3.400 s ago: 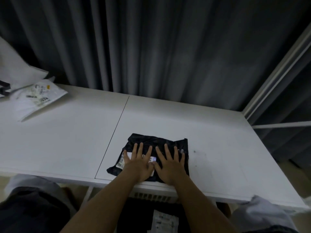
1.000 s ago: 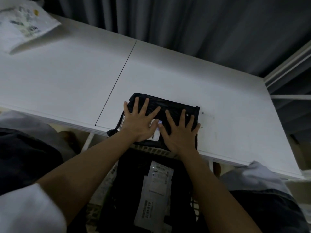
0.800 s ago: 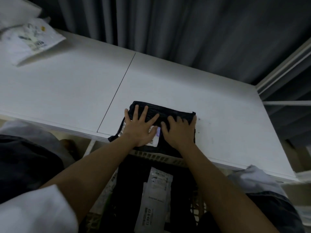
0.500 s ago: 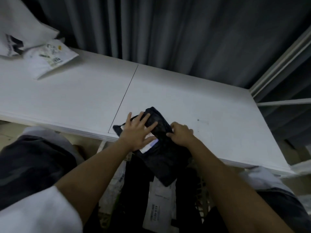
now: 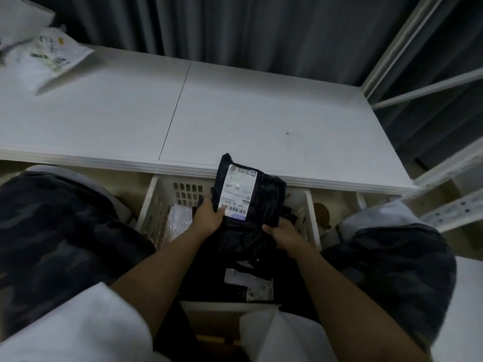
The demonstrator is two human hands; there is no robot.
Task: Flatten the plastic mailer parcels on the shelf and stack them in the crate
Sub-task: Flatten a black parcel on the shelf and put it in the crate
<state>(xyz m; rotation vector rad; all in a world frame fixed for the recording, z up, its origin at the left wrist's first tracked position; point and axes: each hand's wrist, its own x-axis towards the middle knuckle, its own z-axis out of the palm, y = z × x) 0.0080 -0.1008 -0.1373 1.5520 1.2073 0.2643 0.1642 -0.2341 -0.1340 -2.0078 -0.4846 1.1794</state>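
A black plastic mailer parcel point(image 5: 264, 197) with a white shipping label hangs tilted above the white slatted crate point(image 5: 159, 199), just off the front edge of the white shelf point(image 5: 235, 113). My left hand point(image 5: 209, 218) grips its lower left edge beside the label. My right hand point(image 5: 285, 235) grips its lower right corner. Inside the crate lie dark mailers with white labels point(image 5: 245, 280) and a clear bag. White mailer parcels point(image 5: 52, 56) lie on the shelf's far left.
Dark grey curtains hang behind the shelf. White metal shelving uprights point(image 5: 407, 40) stand at the right. My knees in camouflage shorts flank the crate on both sides.
Both hands pressed the black parcel flat on the shelf, then gripped it and pulled it off the front edge. It now hangs over the crate.
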